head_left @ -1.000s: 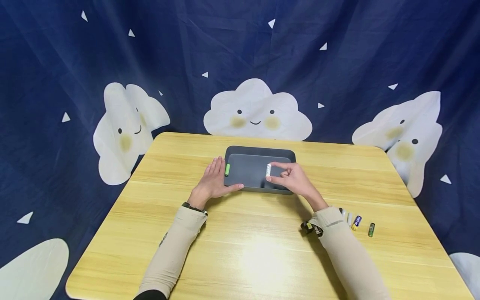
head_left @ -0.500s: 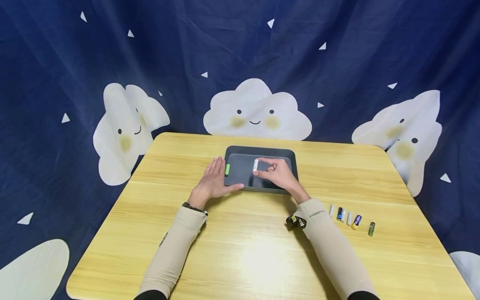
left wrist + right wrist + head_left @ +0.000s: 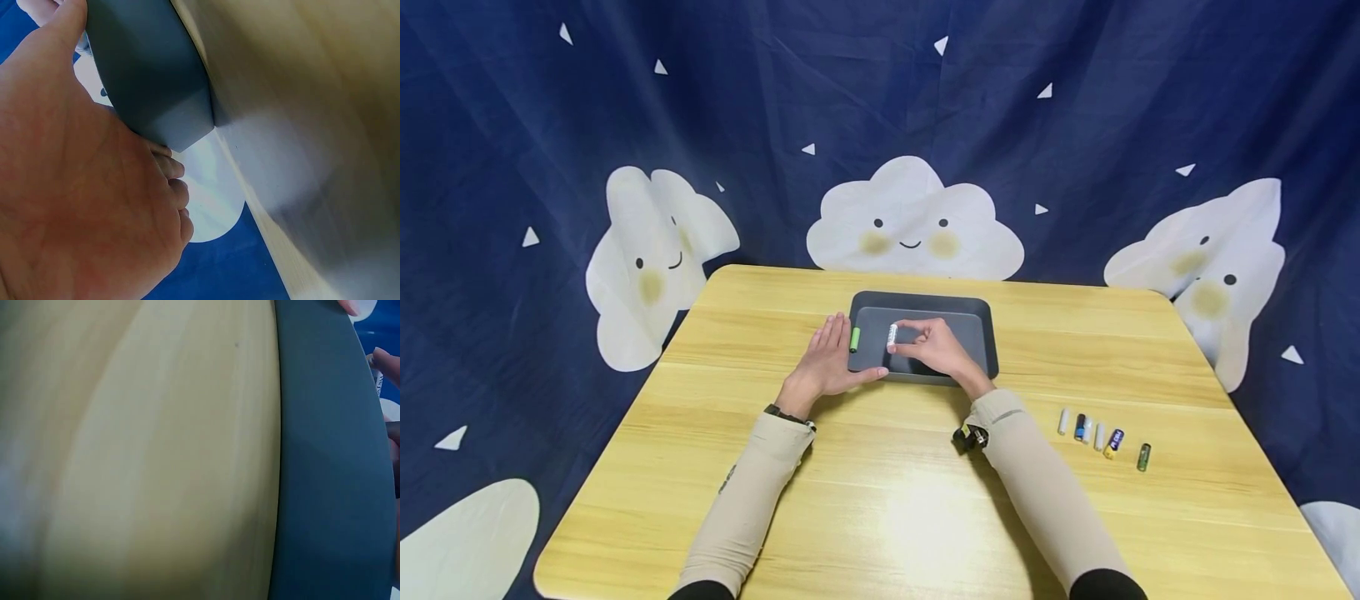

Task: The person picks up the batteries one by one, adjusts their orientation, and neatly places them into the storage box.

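Observation:
A dark grey tray [image 3: 972, 329] lies toward the back of the table. My left hand [image 3: 826, 362] rests at its left end, fingers straight along the side and thumb stretched along the front rim. Just inside that end lies a green battery [image 3: 854, 340]. Over the left-middle of the tray, my right hand [image 3: 938, 347] pinches a white battery [image 3: 892, 336] by its two ends between thumb and forefinger. In the left wrist view the palm [image 3: 87, 194] is beside the tray wall [image 3: 153, 75]. The right wrist view catches only a sliver of the pinched battery [image 3: 379, 384] beyond the tray wall.
To the right of my right forearm lie several batteries in a loose row: a white battery [image 3: 1063, 421], a blue and black battery [image 3: 1079, 427], a purple and yellow battery [image 3: 1113, 444] and a dark green battery [image 3: 1143, 457] among them. A blue curtain [image 3: 760, 100] hangs behind the wooden table [image 3: 865, 500].
My right hand has carried the white battery leftward over the tray, toward the green battery. Its forearm has uncovered more of the batteries on the right. The left hand has stayed still.

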Demonstrator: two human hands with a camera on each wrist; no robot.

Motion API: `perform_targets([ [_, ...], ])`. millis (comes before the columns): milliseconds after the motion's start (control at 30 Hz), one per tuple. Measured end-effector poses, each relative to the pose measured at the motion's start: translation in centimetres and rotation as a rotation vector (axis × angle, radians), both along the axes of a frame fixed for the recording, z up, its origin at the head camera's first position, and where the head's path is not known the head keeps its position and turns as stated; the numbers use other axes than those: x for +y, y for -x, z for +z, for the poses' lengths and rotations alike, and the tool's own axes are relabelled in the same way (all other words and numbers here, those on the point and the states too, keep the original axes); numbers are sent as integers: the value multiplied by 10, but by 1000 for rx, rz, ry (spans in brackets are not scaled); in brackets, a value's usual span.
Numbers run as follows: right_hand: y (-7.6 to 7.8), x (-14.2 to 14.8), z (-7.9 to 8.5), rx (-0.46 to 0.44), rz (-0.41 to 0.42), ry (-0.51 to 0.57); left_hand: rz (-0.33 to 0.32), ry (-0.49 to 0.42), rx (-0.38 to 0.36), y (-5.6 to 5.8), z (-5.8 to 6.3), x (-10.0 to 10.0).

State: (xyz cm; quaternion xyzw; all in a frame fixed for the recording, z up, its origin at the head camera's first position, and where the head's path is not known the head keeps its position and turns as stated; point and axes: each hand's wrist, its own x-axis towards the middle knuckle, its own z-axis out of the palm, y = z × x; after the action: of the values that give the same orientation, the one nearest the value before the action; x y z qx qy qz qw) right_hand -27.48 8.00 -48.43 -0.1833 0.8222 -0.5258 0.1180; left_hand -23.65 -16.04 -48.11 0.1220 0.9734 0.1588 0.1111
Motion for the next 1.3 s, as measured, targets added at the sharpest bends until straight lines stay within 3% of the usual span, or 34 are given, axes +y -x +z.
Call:
perform_targets([
  [467, 9, -29, -5, 10, 55, -79, 4, -10, 9, 3, -7, -2],
  [733, 14, -40, -10, 27, 3, -147, -2, -1, 2, 3, -6, -2],
  [967, 15, -49, -14, 6, 0, -161, -7, 3, -3, 4, -7, -3],
  [1300, 14, -59, -13, 44, 16, -231, -8, -1, -2, 4, -6, -2],
])
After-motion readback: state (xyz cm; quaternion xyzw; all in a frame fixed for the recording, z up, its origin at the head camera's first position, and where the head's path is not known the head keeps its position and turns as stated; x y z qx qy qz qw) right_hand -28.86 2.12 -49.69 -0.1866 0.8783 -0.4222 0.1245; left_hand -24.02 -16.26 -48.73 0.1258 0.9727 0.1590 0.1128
